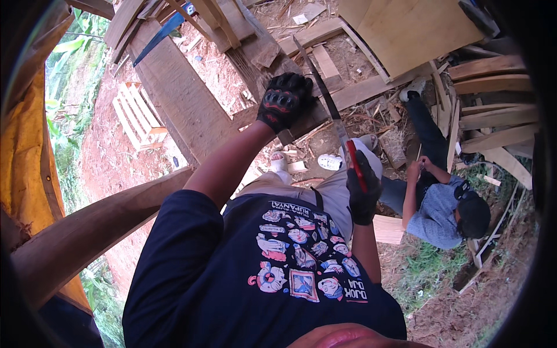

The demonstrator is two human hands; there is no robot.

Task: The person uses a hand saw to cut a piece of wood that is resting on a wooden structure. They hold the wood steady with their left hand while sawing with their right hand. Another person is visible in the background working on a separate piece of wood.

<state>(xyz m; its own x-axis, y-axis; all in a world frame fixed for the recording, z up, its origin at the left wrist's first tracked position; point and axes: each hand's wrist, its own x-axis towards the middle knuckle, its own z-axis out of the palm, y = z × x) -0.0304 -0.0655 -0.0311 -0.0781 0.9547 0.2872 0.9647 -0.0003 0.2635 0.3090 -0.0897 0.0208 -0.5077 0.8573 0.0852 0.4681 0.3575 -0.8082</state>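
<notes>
My left hand [284, 102], in a black glove with hard knuckle guards and red trim, presses down with curled fingers on a thick wooden plank [304, 123] near its end. Its fingertips are partly hidden against the wood. In my right hand [364, 191], also gloved in black, is the red handle of a hand saw [332, 104]. The saw's long dark blade points away from me, alongside the plank's right side. Whether its teeth touch the wood I cannot tell.
A blue saw [159, 39] lies on a wide board [180, 98] at the left. Close on my right a person [444, 203] sits holding something small. Curved wood pieces [493, 93] are stacked at the far right, beside a plywood sheet [412, 32]. A curved beam [98, 226] runs at my left.
</notes>
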